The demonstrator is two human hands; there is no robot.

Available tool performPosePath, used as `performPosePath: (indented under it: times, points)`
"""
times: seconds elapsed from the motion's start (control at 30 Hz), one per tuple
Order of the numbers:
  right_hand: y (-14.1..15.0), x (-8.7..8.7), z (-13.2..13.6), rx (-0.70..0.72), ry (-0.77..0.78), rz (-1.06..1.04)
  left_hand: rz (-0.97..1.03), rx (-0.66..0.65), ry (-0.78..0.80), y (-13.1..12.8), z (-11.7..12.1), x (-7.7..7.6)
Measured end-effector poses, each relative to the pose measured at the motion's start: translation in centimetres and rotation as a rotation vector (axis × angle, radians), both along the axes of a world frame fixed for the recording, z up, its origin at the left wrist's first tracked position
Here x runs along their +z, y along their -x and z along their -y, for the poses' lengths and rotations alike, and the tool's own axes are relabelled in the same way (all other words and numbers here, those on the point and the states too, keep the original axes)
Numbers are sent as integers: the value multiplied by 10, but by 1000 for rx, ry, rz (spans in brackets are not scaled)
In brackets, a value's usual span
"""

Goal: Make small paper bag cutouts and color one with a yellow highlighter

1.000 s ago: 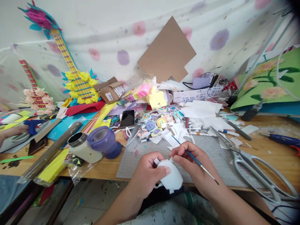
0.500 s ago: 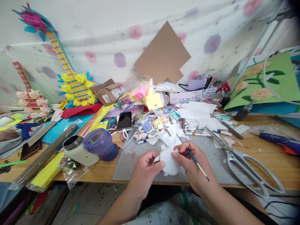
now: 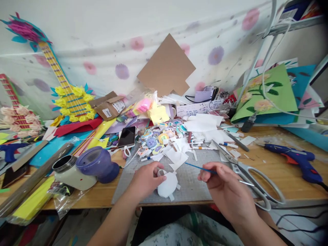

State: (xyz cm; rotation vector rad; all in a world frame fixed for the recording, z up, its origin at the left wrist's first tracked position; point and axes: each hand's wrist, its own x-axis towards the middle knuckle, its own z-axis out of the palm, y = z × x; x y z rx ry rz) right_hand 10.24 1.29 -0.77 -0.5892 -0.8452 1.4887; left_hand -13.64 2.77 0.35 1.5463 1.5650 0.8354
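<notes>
Two bare hands at work over grey gridded cutting mat [image 3: 194, 177]. Left hand [image 3: 145, 177] pinching rounded white paper cutout [image 3: 167, 184] at its upper left edge, thumb and fingers closed on it, cutout lying low against mat just right of that hand. Right hand [image 3: 225, 189] gripping thin blue-handled paintbrush [image 3: 201, 168] between thumb and fingers, brush end pointing left toward cutout but apart from it, not touching. Likely step: brush or glue work on cutout, paused between strokes; next move probably calls for bringing brush end back onto cutout while left hand keeps it steady. Large silver scissors [image 3: 252, 177] just right of right hand, blue hot glue gun [image 3: 298, 160] farther right. Pile of small printed stickers and white paper scraps [image 3: 169, 140] just beyond both hands; black smartphone [image 3: 126, 136] and purple plastic lid [image 3: 96, 162] beyond and left of left hand, white jar [image 3: 68, 172] beside lid. Versus half a second earlier: hands drawn apart, right hand off cutout and shifted right, brush swung from tilted down-right to nearly level, cutout lowered onto mat, held by left hand only.
</notes>
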Motion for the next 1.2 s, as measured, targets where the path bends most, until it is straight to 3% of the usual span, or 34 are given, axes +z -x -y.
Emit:
performPosePath:
  times: [0.1,0.2,0.27,0.43,0.8,1.2]
  points:
    - [0,4,5,84,16,-33,-147,55,-142,-8,4,17]
    - [3,3,7,141,20,-45,-220,-112,-282,-26,15,30]
    - [5,1,8,156,24,-40,-203,-176,-383,-39,23,32]
    - [10,-4,9,189,45,-17,-238,-107,-545,-55,31,25]
    - [20,-4,10,-15,158,105,-164,-119,-426,-50,37,22]
    - [25,0,8,-96,67,197,315,-105,-150,-44,41,10]
